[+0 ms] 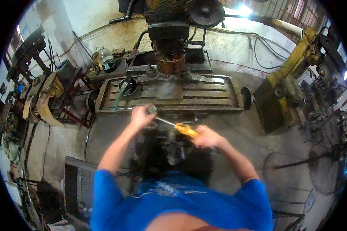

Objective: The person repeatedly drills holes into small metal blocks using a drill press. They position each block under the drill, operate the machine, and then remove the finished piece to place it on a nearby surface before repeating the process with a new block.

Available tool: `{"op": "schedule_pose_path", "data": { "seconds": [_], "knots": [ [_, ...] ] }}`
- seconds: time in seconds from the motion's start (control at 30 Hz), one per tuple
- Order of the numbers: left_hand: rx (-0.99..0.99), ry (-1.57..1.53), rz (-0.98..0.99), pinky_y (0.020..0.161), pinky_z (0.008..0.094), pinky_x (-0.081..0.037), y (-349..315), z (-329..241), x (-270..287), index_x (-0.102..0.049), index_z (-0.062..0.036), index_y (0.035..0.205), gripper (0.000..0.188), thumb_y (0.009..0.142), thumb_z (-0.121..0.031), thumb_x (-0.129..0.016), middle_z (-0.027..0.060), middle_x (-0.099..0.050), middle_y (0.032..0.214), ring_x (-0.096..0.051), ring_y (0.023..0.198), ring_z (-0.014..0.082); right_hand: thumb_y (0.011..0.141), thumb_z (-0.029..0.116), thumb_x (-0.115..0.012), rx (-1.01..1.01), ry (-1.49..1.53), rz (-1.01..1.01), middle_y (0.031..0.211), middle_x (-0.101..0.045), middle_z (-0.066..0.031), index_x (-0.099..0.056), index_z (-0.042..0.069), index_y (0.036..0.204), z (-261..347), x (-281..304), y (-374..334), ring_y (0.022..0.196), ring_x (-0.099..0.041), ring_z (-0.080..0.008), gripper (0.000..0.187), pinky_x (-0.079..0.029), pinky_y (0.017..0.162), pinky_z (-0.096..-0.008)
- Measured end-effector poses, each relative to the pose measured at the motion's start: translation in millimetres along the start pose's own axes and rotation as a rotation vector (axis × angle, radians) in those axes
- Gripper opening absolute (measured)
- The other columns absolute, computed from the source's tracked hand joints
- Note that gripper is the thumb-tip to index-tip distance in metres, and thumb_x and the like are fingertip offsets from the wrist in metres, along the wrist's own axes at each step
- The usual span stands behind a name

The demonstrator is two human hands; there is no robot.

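Person in a blue shirt is standing at an old rusty milling machine (169, 34), looking down over the slotted table (204, 94). Right hand (206, 136) is wrapping around the yellow handle of a screwdriver (181, 128), fist closed on it, w/ the metal shaft pointing up and left toward the other hand. Left hand (141, 116) is curling its fingers around a small grey metal piece (152, 109), right at the front edge of the table. Screwdriver tip is meeting that piece or sitting just beside it, can't tell if it's actually touching bc of motion blur.

Other stuff around: a green-handled tool (119, 96) is lying tilted on the left part of the table, leaning into a dark round bowl (129, 85). A clear plastic bottle (106, 58) w/ dark liquid at the bottom is standing upright behind the table's left end. A yellow machine (293, 69) is sitting off to the right, well apart from the hands, and a floor fan (327, 169) is standing at the far right edge. Left side is cluttered w/ benches and scrap, too dim to make out.
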State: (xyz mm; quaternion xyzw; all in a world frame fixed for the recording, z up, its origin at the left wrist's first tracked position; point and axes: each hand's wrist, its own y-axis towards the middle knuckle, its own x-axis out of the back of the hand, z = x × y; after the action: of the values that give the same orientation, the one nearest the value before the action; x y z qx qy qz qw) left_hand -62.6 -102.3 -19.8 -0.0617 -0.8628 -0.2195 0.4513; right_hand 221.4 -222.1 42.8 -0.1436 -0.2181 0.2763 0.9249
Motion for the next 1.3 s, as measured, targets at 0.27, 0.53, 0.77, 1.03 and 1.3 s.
{"op": "schedule_pose_path", "data": {
  "seconds": [0.27, 0.53, 0.77, 1.03, 1.3],
  "knots": [
    [0.137, 0.236, 0.004, 0.073, 0.0389, -0.048, 90.4, -26.9, -24.4, -0.065, -0.0117, 0.102, 0.053, 0.065, -0.050, -0.063, 0.0152, -0.062, 0.095, -0.060, 0.087, 0.0299, 0.062, 0.025, -0.055, -0.070, -0.411, -0.482, 0.066, -0.060, -0.0233, -0.058, -0.005, 0.068, -0.9, 42.2, 20.3, 0.068, -0.063, -0.0329, 0.030, -0.049, 0.066, -0.0405],
    [0.216, 0.308, 0.004, 0.074, 0.0396, -0.049, 102.5, -24.6, -45.2, -0.065, -0.0123, 0.097, 0.045, 0.064, -0.043, -0.065, 0.0162, -0.064, 0.086, -0.061, 0.084, 0.0313, 0.064, 0.023, -0.056, 0.047, -0.381, -0.585, 0.070, -0.062, -0.0206, -0.059, -0.005, 0.080, -7.6, 65.2, 132.9, 0.067, -0.063, -0.0304, 0.032, -0.051, 0.064, -0.0356],
    [0.190, 0.298, -0.020, 0.068, 0.0403, -0.050, 99.3, -17.4, -47.9, -0.067, -0.0060, 0.082, 0.040, 0.063, -0.042, -0.066, 0.0172, -0.063, 0.076, -0.062, 0.075, 0.0320, 0.060, 0.017, -0.055, -0.064, -0.109, -0.325, 0.057, -0.059, -0.0172, -0.057, -0.005, 0.059, 7.8, 55.0, 64.5, 0.055, -0.062, -0.0259, 0.022, -0.049, 0.052, -0.0347],
    [0.180, 0.293, -0.153, 0.059, 0.0412, -0.049, 135.4, -30.1, -80.4, -0.065, -0.0019, 0.071, 0.043, 0.063, -0.044, -0.067, 0.0189, -0.061, 0.065, -0.061, 0.064, 0.0335, 0.058, 0.019, -0.054, 0.015, -0.227, -0.463, 0.053, -0.053, -0.0163, -0.053, -0.004, 0.059, -27.2, 60.2, 45.6, 0.050, -0.055, -0.0279, 0.023, -0.043, 0.050, -0.0378],
    [0.159, 0.273, -0.174, 0.057, 0.0419, -0.049, 144.0, -23.8, -84.7, -0.062, -0.0006, 0.065, 0.047, 0.065, -0.047, -0.067, 0.0184, -0.060, 0.065, -0.061, 0.064, 0.0333, 0.057, 0.020, -0.057, 0.120, -0.020, -0.680, 0.047, -0.047, -0.0119, -0.057, -0.004, 0.064, -94.6, 51.9, 83.7, 0.047, -0.047, -0.0156, 0.024, -0.038, 0.048, -0.0334]
  ]
}}
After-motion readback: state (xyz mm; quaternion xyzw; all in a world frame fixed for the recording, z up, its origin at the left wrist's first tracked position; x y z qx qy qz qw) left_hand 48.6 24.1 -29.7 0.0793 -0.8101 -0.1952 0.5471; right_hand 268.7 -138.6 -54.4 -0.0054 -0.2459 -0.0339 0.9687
